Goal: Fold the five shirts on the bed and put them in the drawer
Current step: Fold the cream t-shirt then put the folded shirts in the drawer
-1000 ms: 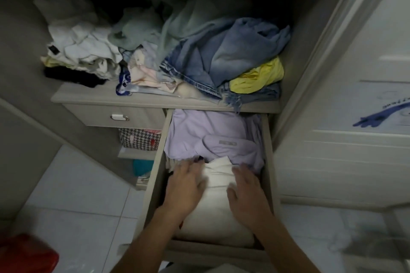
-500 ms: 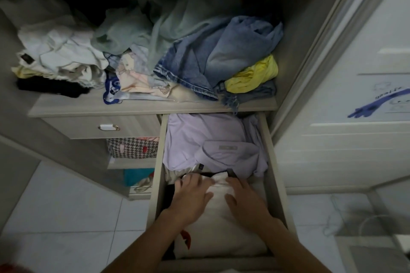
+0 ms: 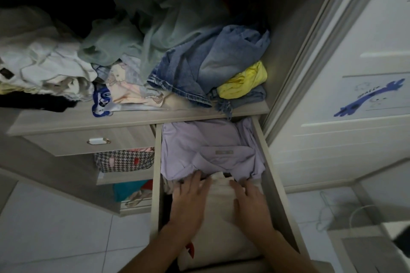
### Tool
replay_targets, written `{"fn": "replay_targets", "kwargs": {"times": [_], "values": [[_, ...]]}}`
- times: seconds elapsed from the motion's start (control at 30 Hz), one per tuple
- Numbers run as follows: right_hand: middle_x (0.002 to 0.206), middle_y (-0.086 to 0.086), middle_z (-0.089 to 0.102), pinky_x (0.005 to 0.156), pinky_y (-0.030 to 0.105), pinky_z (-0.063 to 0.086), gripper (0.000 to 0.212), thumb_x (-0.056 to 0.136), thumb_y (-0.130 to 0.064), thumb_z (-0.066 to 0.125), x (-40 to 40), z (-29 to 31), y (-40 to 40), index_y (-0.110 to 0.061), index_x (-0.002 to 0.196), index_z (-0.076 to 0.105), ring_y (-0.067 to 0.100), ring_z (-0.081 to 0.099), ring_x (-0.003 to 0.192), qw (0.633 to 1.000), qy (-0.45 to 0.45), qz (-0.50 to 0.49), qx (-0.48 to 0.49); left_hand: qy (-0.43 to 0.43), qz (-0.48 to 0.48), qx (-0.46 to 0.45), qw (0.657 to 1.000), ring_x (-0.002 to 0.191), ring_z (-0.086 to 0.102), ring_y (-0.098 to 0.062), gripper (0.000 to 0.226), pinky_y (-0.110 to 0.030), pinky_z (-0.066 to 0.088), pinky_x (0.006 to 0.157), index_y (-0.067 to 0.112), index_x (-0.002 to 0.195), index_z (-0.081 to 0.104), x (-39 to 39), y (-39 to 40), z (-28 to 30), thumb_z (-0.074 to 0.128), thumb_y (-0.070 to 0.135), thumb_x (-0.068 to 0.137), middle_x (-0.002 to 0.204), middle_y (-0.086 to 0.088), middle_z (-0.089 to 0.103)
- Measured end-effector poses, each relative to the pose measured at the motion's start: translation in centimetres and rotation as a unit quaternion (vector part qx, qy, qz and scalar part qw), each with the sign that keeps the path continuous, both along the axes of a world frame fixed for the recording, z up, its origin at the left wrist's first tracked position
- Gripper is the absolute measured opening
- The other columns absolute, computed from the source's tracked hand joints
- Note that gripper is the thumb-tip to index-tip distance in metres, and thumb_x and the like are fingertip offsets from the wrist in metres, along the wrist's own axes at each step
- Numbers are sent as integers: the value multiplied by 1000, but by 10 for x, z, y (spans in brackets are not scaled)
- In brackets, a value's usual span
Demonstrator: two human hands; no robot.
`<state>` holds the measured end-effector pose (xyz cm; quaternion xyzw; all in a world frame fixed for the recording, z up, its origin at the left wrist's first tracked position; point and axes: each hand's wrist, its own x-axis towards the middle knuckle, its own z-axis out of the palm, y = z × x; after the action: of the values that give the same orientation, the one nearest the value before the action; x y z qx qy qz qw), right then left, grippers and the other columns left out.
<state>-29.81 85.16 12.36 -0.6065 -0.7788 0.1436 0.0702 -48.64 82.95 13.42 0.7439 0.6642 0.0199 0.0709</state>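
Both forearms reach down into the open drawer (image 3: 273, 157). The left hand (image 3: 190, 201) and right hand (image 3: 250, 204) lie flat, fingers straight, pressing the folded cream shirt (image 3: 219, 204), which sits in the drawer's near half against the lilac shirt (image 3: 199, 148).

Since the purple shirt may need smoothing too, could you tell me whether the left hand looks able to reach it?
Probably yes: the left hand rests on the cream shirt, fingertips already at the purple shirt, uncovered in the open drawer.

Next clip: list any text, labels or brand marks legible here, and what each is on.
None can be read.
Lilac shirt neck label: too small.
Door drawing handwriting: blurred.
Blue-and-white garment on the shelf: print unclear.
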Motion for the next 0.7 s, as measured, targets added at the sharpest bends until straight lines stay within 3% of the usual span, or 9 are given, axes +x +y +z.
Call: {"fn": "replay_targets", "kwargs": {"times": [0.03,0.1,0.17,0.23,0.33,0.43,0.57,0.63,0.7], "values": [[135,16,57,91,47,51,52,81,-13,49,-2,1,1,-16,130,64,38,60,116,999,-11,18,36,-25,-9,13,1000,121,61,-33,80,-52,54,89,18,133,60,9,-5,-4,85,19,57,133,-14,62],[141,17,55,100,56,46,54,79,-18,48,-9,-2,0,-12,131,64,39,53,128,991,-40,102,74,-59,-16,25,998,132,52,-32,67,-52,38,104,16,140,53,20,-14,-13,65,32,77,144,-13,54],[150,14,45,108,55,40,61,80,-23,61,-13,-10,-3,-13,141,54,36,45,137,983,-74,162,48,-60,-5,-3,998,140,42,-33,66,-50,23,109,15,147,46,19,-20,-27,44,40,86,153,-13,41],[155,13,37,109,53,37,73,81,-31,68,-12,-16,-4,-14,148,44,35,40,140,984,-109,138,-7,-57,0,-39,998,147,29,-32,69,-48,17,113,16,153,33,13,-21,-38,35,48,92,160,-12,27],[164,10,2,119,53,9,75,98,-39,46,-9,-25,-1,-17,156,5,37,7,150,987,-109,114,-36,-66,1,-81,994,150,-17,-24,76,-43,-11,119,27,154,-16,8,-12,-55,7,65,93,163,-4,-18],[160,8,-25,119,49,-12,72,102,-43,29,-8,-28,5,-22,151,-20,34,-19,149,985,-125,111,-46,-65,-7,-90,994,144,-34,-18,76,-39,-24,115,30,146,-34,3,-2,-64,1,69,91,158,-2,-35],[163,8,-17,120,45,-5,71,101,-41,37,2,-10,0,-23,158,-1,28,-9,152,991,-83,85,-53,-79,-16,-136,987,146,-31,-17,82,-36,-26,114,26,151,-27,-5,11,-55,28,59,99,159,-1,-33],[164,13,6,121,43,11,63,98,-37,47,13,7,-7,-16,154,27,29,11,151,996,-10,79,-43,-106,-9,-151,983,150,-18,-14,76,-36,-18,117,27,157,-9,-4,13,-37,36,51,101,164,0,-18],[153,18,38,113,40,35,49,92,-28,63,31,22,-19,-10,137,55,33,43,137,993,73,90,-5,-162,11,-122,979,151,5,-9,64,-33,-5,121,29,157,17,-6,-1,-15,42,47,101,165,5,10]]}}
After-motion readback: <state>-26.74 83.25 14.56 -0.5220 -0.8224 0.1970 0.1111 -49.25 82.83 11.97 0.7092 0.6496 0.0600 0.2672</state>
